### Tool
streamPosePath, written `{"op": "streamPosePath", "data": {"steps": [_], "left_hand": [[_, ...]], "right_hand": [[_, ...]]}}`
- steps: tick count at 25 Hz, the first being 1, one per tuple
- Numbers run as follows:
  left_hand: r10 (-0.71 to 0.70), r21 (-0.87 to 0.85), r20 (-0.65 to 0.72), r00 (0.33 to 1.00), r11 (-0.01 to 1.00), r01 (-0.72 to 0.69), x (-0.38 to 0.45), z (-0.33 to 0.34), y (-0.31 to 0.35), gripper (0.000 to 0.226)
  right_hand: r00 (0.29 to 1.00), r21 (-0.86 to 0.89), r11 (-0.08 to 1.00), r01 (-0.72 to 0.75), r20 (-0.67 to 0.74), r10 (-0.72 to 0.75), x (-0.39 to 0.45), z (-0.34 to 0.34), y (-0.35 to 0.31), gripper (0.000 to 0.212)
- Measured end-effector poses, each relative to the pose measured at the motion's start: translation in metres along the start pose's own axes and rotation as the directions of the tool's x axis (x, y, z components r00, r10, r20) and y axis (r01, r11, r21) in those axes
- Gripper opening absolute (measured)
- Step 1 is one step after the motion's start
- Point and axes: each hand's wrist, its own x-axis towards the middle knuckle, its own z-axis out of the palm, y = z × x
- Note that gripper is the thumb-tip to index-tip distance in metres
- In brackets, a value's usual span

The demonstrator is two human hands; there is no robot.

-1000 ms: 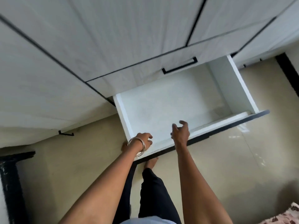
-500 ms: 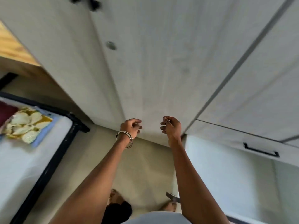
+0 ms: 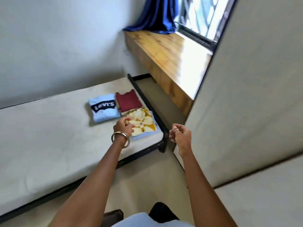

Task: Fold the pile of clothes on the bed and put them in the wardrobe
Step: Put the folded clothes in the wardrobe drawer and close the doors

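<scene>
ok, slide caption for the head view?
Both empty hands, left hand and right hand, reach toward three folded garments on the bed.

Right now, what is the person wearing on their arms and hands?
Both forearms are bare, with no sleeves in view. The left hand has a pair of thin metal bangles at the wrist. The right hand wears a ring on one finger.
</scene>
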Motion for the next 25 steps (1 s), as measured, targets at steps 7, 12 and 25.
{"op": "streamPosePath", "data": {"steps": [7,12,25], "left_hand": [[-0.291,-0.122,-0.257,0.922,0.956,0.268,0.109,-0.077,-0.06,0.026],[-0.455,-0.244,-0.247,0.855,0.884,0.399,0.201,-0.08,-0.065,0.022],[-0.639,-0.214,-0.008,0.769,0.752,0.623,0.497,-0.005,-0.091,0.027]], "right_hand": [[0.974,-0.139,0.99,-0.019,0.222,0.049,0.104,0.141,-0.001,0.013],[0.958,-0.229,0.969,-0.097,0.243,0.153,0.193,0.211,-0.002,0.014],[0.923,-0.507,0.837,-0.205,0.184,0.338,0.443,0.361,0.049,0.02]]}}
